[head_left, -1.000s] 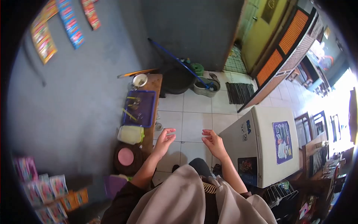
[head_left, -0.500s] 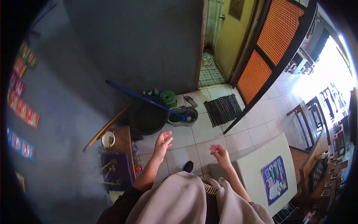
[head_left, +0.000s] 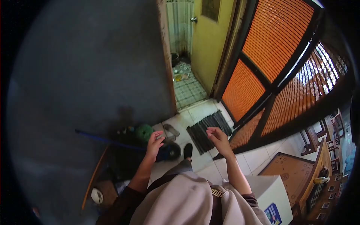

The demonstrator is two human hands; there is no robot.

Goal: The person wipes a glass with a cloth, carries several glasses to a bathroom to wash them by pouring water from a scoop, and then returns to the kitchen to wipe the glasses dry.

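A broad dark-grey plastered wall (head_left: 86,75) is seen across the left side of the view. On the right, a tall folding screen of orange slats in a black frame (head_left: 277,30) is stood on the white tiled floor (head_left: 258,161). Between the two, a yellow door with a round metal knob (head_left: 212,45) is held open onto a small room laid with patterned tiles (head_left: 191,92). At the bottom, the wearer's torso is covered by a long pale-beige cloth (head_left: 180,198), and beside it at the lower right a boxy off-white appliance (head_left: 279,187) is partly shown.

On the floor before the doorway, near the screen's foot, a dark ribbed rectangular mat (head_left: 197,137) is laid. Against the wall, a long blue pole (head_left: 97,138) is slanted above dark, hardly legible shapes, and a round green container (head_left: 144,133) is set near its lower end.

The right hand (head_left: 218,138) is raised in front of the mat, with its fingers loosely bent and parted; nothing is gripped. The left hand (head_left: 153,144) is raised just beside the green container as seen, its fingers half spread and curved, and nothing is gripped by it either. Between the hands, a black shoe (head_left: 188,151) is planted on the floor; near the container, a greyish-brown sandal (head_left: 171,129) is left lying.
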